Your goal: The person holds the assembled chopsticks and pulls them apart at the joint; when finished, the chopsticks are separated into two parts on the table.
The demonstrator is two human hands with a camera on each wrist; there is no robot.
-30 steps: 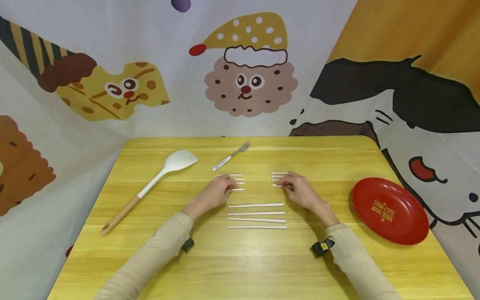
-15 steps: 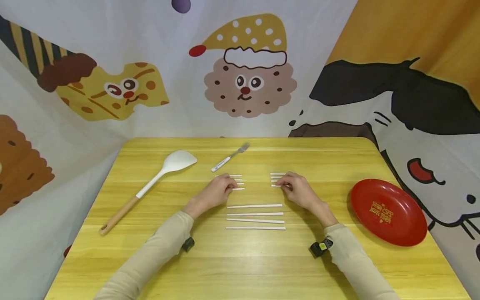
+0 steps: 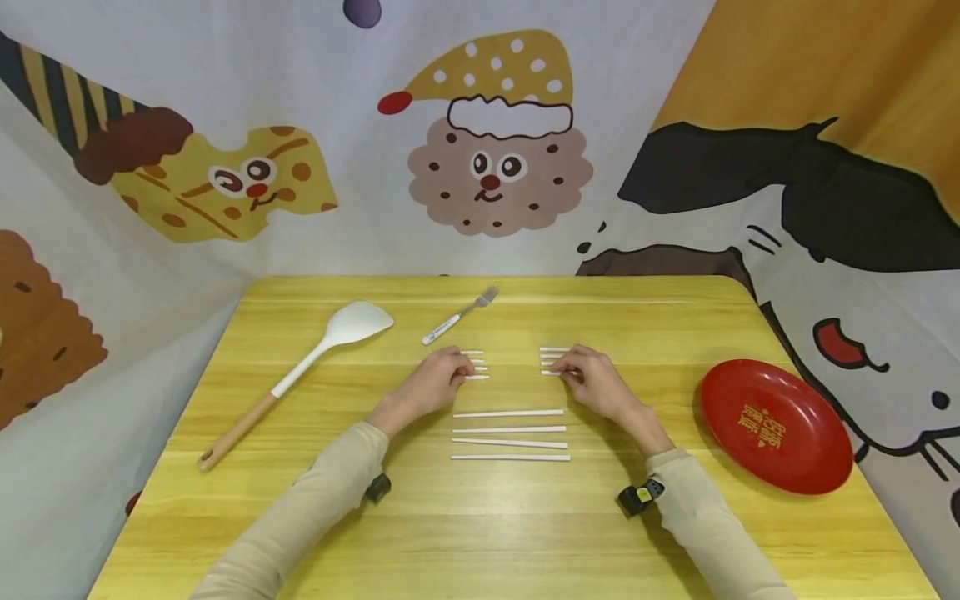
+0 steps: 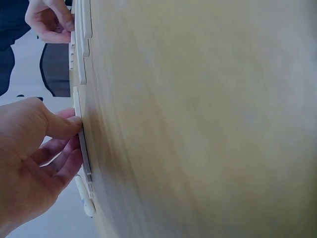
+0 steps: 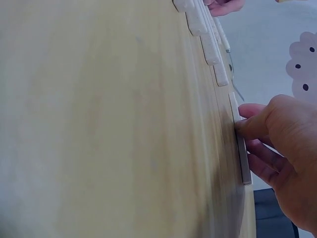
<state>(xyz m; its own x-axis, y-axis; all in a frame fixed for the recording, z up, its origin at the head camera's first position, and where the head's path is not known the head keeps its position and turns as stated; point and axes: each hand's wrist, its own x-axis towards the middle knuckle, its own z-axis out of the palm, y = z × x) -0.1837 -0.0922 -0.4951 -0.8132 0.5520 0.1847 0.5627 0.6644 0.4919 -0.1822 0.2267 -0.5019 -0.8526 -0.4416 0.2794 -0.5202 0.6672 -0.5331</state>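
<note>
My left hand (image 3: 438, 375) pinches a thin white chopstick (image 4: 85, 148) between thumb and fingers, low over the wooden table. Its narrow tip points right, in line with several other chopsticks just behind it, which my hand partly covers. To the right, my right hand (image 3: 597, 379) pinches another white chopstick (image 5: 242, 153) by thumb and fingers, its blunt end pointing left. More chopsticks (image 3: 555, 350) lie parallel behind that one. Between the two forearms, several white chopsticks (image 3: 510, 457) lie crosswise in a row, apart from one another.
A white spatula (image 3: 356, 323) with a wooden handle lies at the left. Behind my left hand rests a small fork (image 3: 442, 327) with a patterned handle. A red oval plate (image 3: 810, 437) sits at the right edge. A printed curtain (image 3: 300, 50) hangs behind the table (image 3: 487, 533).
</note>
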